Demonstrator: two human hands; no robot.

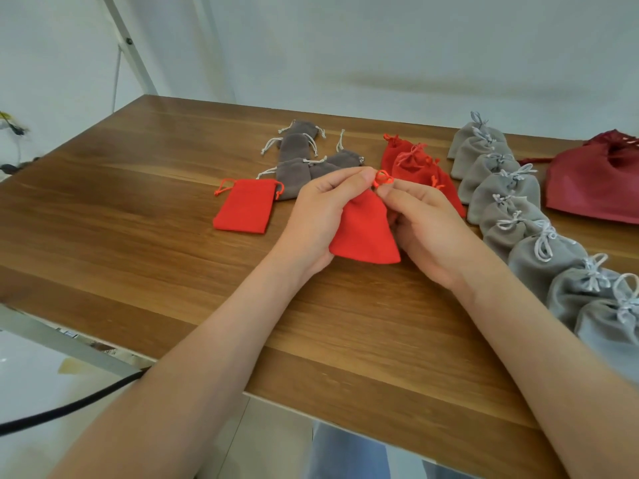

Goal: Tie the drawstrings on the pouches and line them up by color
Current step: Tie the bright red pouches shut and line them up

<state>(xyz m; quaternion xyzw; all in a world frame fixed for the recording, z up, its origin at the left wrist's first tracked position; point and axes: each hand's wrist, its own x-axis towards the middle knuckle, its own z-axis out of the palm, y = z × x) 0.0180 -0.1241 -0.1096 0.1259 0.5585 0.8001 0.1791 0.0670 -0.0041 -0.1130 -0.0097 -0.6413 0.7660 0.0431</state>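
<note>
Red pouch (364,233) gripped by left hand (321,216); right hand (425,229) pinches drawstring (383,178) above.

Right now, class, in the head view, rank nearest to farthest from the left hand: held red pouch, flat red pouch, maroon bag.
1. Held red pouch: in the left hand.
2. Flat red pouch: just left.
3. Maroon bag: far right.

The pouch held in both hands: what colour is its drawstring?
Orange-red drawstring, like its red pouch; head view.
</note>
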